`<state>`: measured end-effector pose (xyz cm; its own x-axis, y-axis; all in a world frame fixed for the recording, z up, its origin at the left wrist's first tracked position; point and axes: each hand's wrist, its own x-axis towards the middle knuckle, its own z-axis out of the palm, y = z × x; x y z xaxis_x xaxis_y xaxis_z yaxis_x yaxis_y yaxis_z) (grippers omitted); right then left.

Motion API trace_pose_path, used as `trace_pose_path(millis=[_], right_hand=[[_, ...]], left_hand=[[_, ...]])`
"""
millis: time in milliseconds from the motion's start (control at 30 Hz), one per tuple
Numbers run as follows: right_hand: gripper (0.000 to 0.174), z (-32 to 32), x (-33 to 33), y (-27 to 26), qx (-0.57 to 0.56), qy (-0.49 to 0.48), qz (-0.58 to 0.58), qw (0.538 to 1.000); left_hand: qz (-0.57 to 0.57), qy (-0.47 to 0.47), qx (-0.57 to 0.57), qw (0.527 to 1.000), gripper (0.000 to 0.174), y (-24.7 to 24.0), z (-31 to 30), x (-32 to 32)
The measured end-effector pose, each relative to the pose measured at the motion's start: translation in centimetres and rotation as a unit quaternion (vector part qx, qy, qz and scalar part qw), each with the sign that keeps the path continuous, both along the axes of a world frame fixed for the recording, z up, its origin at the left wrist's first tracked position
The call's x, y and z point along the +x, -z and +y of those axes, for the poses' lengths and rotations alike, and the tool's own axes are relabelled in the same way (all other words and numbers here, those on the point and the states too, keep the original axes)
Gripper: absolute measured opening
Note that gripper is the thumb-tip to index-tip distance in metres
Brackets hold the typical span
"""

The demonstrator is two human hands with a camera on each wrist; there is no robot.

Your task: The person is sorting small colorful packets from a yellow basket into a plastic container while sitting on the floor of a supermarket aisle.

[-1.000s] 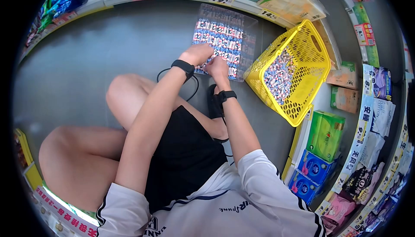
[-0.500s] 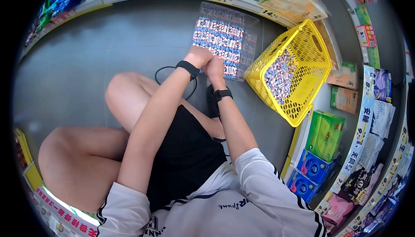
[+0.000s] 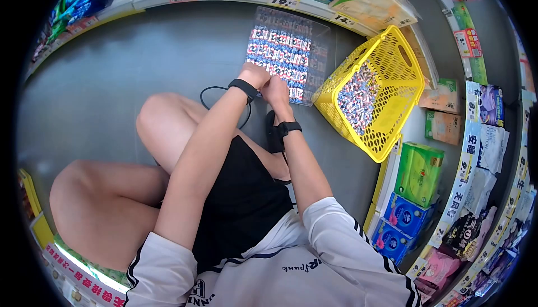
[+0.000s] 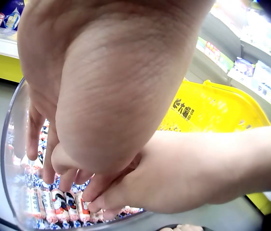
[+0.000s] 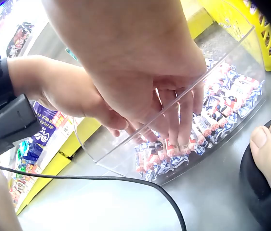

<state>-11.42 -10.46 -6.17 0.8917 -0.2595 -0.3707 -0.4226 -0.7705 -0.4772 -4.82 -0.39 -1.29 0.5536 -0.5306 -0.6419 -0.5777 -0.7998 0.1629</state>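
Observation:
Rows of wrapped candies [image 3: 280, 52], in white, blue and red wrappers, lie in a clear plastic box [image 3: 319, 32] on the floor. At the box's near side my left hand [image 3: 255, 75] and right hand [image 3: 276, 91] are close together, reaching in over the wall. In the left wrist view, the left hand's fingers [image 4: 49, 159] extend down to the candies. Fingers of the right hand [image 5: 185, 120] also point down onto the nearest row in the right wrist view. Both thumbs are partly hidden.
Right of the box, a tilted yellow basket [image 3: 412, 91] contains loose wrapped candies [image 3: 358, 97]. Shelves with tissue packs [image 3: 419, 173] line the back and right. A black cable [image 5: 102, 178] runs near the box, and a sandaled foot [image 5: 270, 159] is beside it.
Both hands have drawn back toward the box's near edge, uncovering more candy rows. The right hand has moved slightly left and nearer the body. Box and basket stay in place.

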Motion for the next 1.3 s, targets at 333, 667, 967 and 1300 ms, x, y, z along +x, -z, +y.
trace_pose_path(millis=[333, 667, 967, 1300], right_hand=[[0.023, 0.0, -0.5, -1.3, 0.019, -0.023, 0.02, 0.999], [0.022, 0.0, -0.7, -2.0, 0.041, -0.024, 0.026, 0.999], [0.023, 0.1, -0.9, -2.9, 0.027, -0.039, 0.022, 0.999], [0.026, -1.7, -1.7, -2.9, 0.012, -0.102, -0.035, 0.994]], left_hand=[[-0.036, -0.026, -0.045, 0.998, 0.023, -1.9, 0.3, -0.4], [-0.058, -0.029, -0.062, 0.996, 0.019, -2.9, 0.1, -0.4], [-0.031, -0.06, -0.06, 0.996, 0.023, -3.3, -0.3, -1.0], [-0.003, -0.006, -0.095, 0.995, 0.026, -4.0, -1.7, 0.1]])
